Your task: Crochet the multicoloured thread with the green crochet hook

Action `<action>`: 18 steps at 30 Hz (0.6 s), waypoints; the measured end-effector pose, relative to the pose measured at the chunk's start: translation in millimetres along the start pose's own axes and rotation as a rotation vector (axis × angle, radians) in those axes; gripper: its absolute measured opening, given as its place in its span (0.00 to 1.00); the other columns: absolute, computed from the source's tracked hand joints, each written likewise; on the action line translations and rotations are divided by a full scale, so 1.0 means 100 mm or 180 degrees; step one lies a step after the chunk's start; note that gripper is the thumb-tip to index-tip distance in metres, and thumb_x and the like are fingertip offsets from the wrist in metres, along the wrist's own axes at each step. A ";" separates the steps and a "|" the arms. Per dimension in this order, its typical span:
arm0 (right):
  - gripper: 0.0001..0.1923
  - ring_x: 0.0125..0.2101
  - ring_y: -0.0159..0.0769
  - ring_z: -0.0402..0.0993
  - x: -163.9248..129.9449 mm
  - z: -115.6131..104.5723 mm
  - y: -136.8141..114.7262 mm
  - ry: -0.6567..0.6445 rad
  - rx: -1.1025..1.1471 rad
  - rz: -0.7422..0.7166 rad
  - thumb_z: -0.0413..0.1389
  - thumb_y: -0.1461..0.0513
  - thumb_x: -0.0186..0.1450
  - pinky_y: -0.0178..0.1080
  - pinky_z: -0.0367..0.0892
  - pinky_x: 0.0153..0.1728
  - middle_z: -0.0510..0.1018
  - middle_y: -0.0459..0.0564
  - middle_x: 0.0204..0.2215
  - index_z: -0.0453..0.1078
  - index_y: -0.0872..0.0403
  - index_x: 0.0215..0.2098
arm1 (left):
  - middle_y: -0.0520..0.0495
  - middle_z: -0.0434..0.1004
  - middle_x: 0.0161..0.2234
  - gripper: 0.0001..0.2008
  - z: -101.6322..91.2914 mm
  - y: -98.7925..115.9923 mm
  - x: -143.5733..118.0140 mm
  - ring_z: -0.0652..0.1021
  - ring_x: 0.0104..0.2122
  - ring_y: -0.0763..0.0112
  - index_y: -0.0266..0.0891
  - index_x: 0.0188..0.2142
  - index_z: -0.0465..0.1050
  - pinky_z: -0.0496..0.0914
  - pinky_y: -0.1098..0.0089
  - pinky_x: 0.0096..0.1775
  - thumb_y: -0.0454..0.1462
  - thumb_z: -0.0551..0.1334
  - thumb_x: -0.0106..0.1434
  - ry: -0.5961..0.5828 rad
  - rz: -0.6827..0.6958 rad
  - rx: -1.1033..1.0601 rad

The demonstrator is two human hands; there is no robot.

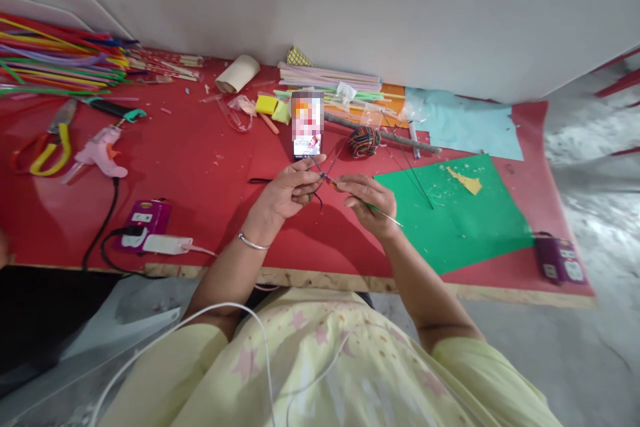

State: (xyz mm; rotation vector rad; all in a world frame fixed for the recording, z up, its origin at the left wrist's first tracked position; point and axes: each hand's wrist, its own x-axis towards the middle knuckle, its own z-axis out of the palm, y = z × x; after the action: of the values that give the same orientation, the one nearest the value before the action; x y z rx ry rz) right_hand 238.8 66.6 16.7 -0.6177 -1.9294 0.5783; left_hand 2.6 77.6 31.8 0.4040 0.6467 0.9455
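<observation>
Left hand (290,190) and right hand (370,199), both closed in a pinch on the thin crossed wires (326,177) held between them above the red table (200,167), multicoloured yarn ball (364,141) just beyond the right hand.

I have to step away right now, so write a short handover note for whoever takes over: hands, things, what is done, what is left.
Left hand: grip pinched on thin dark sticks where they cross.
Right hand: grip shut on another thin stick, tips meeting the left hand's at the crossing.
Yarn ball lies just beyond the hands beside the phone; green sheet to the right, glue gun far left, all on the red table.
Done: sticks crossed and held.
Left: apparently binding the crossing; no wrapping is clearly visible.
</observation>
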 end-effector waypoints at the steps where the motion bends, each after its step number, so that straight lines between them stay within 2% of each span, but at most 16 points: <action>1: 0.21 0.52 0.44 0.88 0.01 -0.02 -0.01 -0.0035 -0.0018 -0.0030 0.64 0.55 0.74 0.44 0.83 0.52 0.88 0.54 0.54 0.78 0.40 0.64 | 0.62 0.63 0.20 0.25 0.00 0.00 0.00 0.55 0.16 0.87 0.38 0.53 0.82 0.47 0.84 0.19 0.29 0.76 0.54 0.0019 0.0021 0.0036; 11: 0.20 0.54 0.43 0.87 0.06 -0.14 -0.09 -0.0271 0.0049 -0.0104 0.63 0.59 0.75 0.44 0.82 0.55 0.88 0.58 0.54 0.78 0.46 0.65 | 0.63 0.62 0.18 0.26 0.01 -0.01 0.02 0.54 0.15 0.86 0.39 0.52 0.82 0.45 0.81 0.20 0.29 0.75 0.52 0.0163 0.0124 0.0344; 15: 0.19 0.55 0.44 0.87 0.06 -0.15 -0.12 -0.0284 0.0209 0.0034 0.61 0.57 0.77 0.45 0.82 0.56 0.88 0.57 0.54 0.79 0.45 0.64 | 0.63 0.62 0.18 0.25 0.02 -0.01 0.01 0.54 0.16 0.86 0.39 0.52 0.83 0.45 0.81 0.20 0.29 0.75 0.52 0.0163 0.0153 0.0367; 18: 0.17 0.53 0.44 0.88 0.05 -0.13 -0.14 -0.0167 0.0414 0.0248 0.60 0.56 0.77 0.45 0.83 0.54 0.89 0.54 0.51 0.80 0.44 0.62 | 0.63 0.61 0.18 0.25 0.02 0.00 0.01 0.54 0.16 0.86 0.38 0.51 0.83 0.45 0.81 0.20 0.29 0.75 0.51 0.0113 0.0175 0.0342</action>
State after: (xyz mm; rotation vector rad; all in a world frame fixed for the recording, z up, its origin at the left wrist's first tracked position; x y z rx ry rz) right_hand 246.1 60.8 34.0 -0.6018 -1.9055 0.7697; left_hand 4.4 78.1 32.8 0.5034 0.7238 0.9744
